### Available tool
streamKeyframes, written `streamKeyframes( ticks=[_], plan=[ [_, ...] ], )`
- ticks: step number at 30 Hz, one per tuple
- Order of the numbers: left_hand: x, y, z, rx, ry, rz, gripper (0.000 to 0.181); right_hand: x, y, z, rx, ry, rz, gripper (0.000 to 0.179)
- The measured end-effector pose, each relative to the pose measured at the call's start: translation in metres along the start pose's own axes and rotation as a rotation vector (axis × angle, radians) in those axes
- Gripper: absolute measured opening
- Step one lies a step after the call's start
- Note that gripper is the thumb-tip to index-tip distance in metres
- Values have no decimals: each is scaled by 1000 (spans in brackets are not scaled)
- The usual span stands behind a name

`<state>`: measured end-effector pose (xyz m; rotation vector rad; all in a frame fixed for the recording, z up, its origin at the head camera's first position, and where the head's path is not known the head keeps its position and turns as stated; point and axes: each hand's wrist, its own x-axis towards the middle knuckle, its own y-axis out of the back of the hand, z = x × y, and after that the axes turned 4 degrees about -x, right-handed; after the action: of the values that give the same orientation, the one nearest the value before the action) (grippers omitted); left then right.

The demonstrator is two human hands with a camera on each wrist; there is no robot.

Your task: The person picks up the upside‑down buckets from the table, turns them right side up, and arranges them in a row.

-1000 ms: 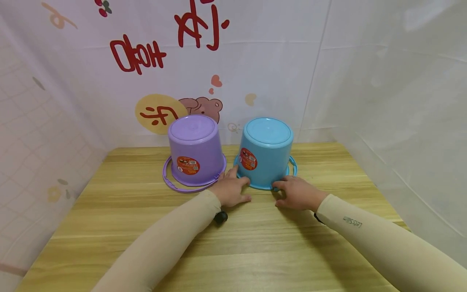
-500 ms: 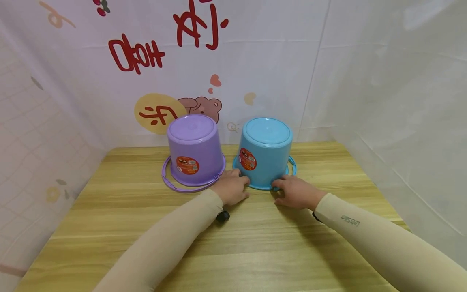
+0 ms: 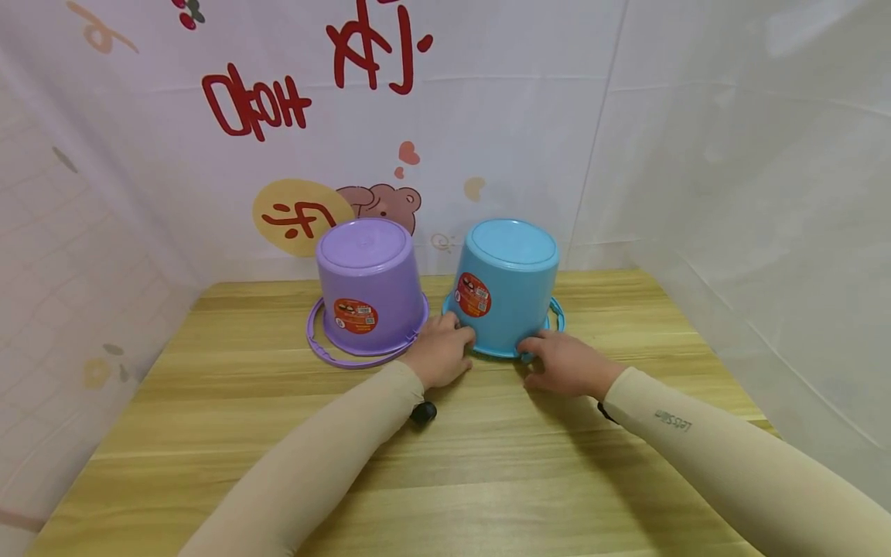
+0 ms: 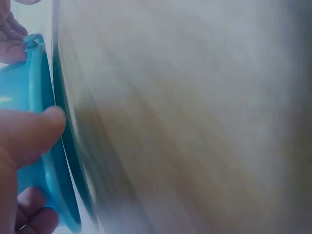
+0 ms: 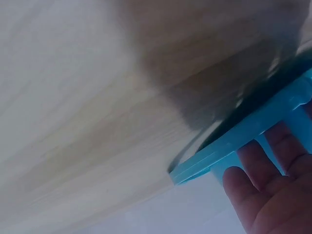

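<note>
A light-blue bucket (image 3: 511,290) stands upside down, with a round red sticker on its side. My left hand (image 3: 440,352) grips the left side of its rim, the thumb (image 4: 39,129) lying across the rim in the left wrist view. At the front right of the rim, my right hand (image 3: 567,363) holds on. In the right wrist view, several of its fingers (image 5: 256,163) reach against the rim's lip. A narrow dark gap shows between rim and table in both wrist views. Left of it stands an upside-down purple bucket (image 3: 369,286), close beside my left hand.
The purple bucket's handle (image 3: 327,357) lies on the wooden table (image 3: 473,480), reaching toward my left wrist. A blue handle (image 3: 559,316) shows right of the blue bucket. A printed white cloth (image 3: 487,116) hangs behind, and pale sheets flank both sides.
The blue bucket has risen slightly off the table. My left hand's fingers have drawn in around its rim. The purple bucket has stayed in place.
</note>
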<state>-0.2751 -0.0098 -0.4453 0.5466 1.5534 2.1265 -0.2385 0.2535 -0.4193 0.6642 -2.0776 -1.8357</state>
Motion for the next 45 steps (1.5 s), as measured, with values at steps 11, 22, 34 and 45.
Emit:
streamKeyframes(
  ticks=[11, 22, 34, 45],
  plan=[
    [1, 6, 3, -46, -43, 259, 12, -3, 4, -3, -27, 57, 197, 33],
    [1, 23, 6, -118, -94, 349, 16, -6, 14, -7, -20, 62, 389, 31],
    [0, 41, 15, -221, -97, 395, 11, -9, 27, -7, -34, 115, 533, 18],
    [-1, 49, 17, -274, -112, 477, 14, -7, 38, -5, -39, 132, 633, 19]
  ],
)
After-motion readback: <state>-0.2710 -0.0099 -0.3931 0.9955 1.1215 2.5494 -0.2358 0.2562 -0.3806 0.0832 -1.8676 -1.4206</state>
